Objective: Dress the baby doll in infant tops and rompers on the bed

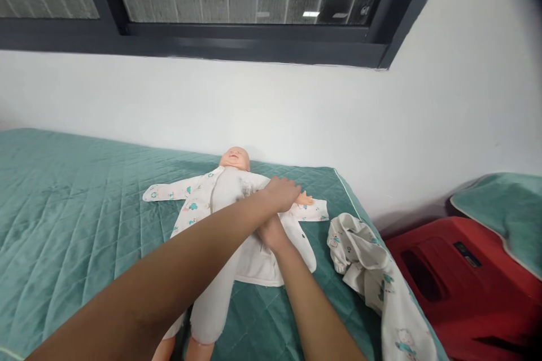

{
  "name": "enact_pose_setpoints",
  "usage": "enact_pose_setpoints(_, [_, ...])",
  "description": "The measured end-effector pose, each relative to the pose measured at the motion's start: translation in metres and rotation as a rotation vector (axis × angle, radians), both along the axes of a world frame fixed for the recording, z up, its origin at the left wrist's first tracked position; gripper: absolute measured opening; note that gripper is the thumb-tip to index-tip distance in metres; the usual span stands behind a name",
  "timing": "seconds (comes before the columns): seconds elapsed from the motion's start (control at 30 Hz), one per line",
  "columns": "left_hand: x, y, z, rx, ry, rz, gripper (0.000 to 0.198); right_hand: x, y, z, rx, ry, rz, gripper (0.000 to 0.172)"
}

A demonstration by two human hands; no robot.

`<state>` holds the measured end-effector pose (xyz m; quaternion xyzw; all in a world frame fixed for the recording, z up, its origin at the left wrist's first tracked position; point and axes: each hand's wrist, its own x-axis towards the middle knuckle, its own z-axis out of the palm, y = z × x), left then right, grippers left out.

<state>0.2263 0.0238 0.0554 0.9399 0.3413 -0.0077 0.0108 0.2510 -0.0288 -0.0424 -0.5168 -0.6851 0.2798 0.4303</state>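
Observation:
A baby doll [235, 159] lies on its back with its head toward the wall. Beneath and around it is a white baby top [178, 189] with a small teal print, opened out with its sleeves spread. My left hand [283, 194] reaches across to the doll's arm on the right, its fingers curled over it; the doll's small hand [304, 198] sticks out beyond, above the printed sleeve. Below it, my right hand [271, 232] is at the doll's side by the white cloth. My left forearm hides its fingers and much of the doll's body.
A crumpled printed baby garment [359, 254] lies at the right edge of the green quilted bed cover [84, 197]. Beyond that edge stands a red plastic chair [470, 287] with green cloth [503, 208] over it. A white wall [169, 101] and dark-framed window [254, 45] are behind.

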Motion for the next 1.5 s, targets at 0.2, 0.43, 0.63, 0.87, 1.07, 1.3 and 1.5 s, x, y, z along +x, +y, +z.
enact_pose_setpoints(0.2, [-0.001, 0.015, 0.01, -0.019, 0.046, -0.049, 0.033, 0.005, -0.008, 0.025, 0.009, 0.005, 0.099, 0.038])
enact_pose_setpoints(0.43, [-0.012, 0.027, 0.012, -0.005, -0.026, -0.019, 0.032, 0.036, -0.017, 0.052, 0.081, -0.141, 0.229, 0.032])
enact_pose_setpoints(0.63, [-0.024, 0.025, 0.009, 0.049, -0.08, 0.003, 0.028, 0.058, -0.009, 0.038, -0.194, -0.529, -0.458, 0.027])
enact_pose_setpoints(0.87, [-0.028, 0.017, -0.005, 0.053, -0.083, 0.003, 0.025, 0.091, -0.004, 0.034, -0.304, -0.143, -0.54, 0.013])
enact_pose_setpoints(1.07, [-0.029, 0.01, -0.016, 0.099, -0.06, -0.002, 0.023, 0.119, 0.002, 0.031, -0.195, 0.215, -0.673, 0.018])
enact_pose_setpoints(1.3, [-0.034, 0.005, -0.012, 0.097, 0.068, -0.01, 0.026, 0.112, 0.003, 0.045, -0.08, 0.753, -0.607, 0.034])
enact_pose_setpoints(1.5, [-0.033, 0.006, -0.011, 0.149, 0.124, -0.015, 0.025, 0.102, 0.0, 0.061, -0.03, 0.99, -0.473, 0.041])
